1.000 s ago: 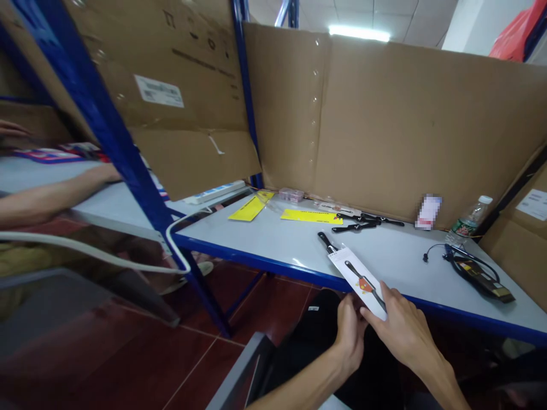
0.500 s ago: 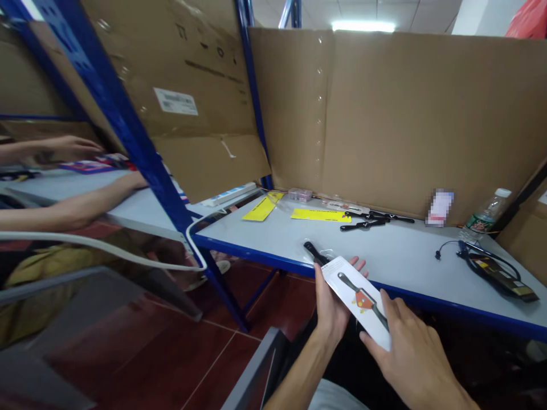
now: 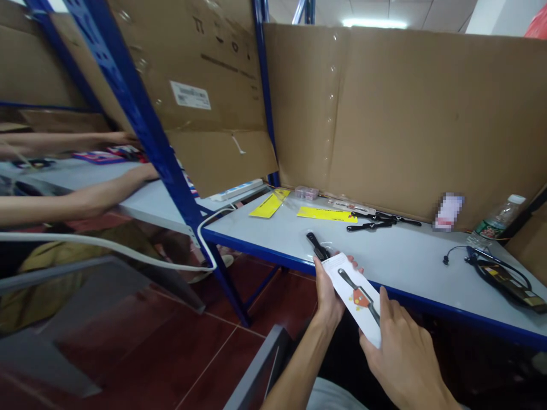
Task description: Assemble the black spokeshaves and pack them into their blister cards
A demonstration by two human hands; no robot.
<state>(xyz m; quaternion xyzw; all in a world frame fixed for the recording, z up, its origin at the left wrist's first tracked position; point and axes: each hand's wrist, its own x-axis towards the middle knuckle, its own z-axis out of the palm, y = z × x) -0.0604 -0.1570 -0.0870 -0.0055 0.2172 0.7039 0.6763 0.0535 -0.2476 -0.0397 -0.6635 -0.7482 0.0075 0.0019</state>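
A white box (image 3: 348, 285) with a picture of a dark-handled tool and an orange shape on it is held slantwise over the table's front edge. My left hand (image 3: 329, 296) cups its left side, fingertips showing past the far edge. My right hand (image 3: 397, 341) grips its lower right end between thumb and fingers. Just beyond the box's upper end, a black strap-like item (image 3: 317, 246) lies on the table (image 3: 273, 239) by clear plastic. Further back are several black strap-like items (image 3: 376, 221) and two yellow strips (image 3: 327, 214) (image 3: 270, 204).
At the right are a plastic bottle (image 3: 496, 222), a black pouch (image 3: 504, 279) with a cable and a blurred upright card (image 3: 448, 212). Cardboard panels (image 3: 405, 114) and a blue post (image 3: 141, 125) border the table. Another person's arms (image 3: 85, 196) rest at the left table.
The view has shifted slightly left, so the scene sits further right. The box has tilted a little more steeply in my hands. The other person's upper arm has reached further right.
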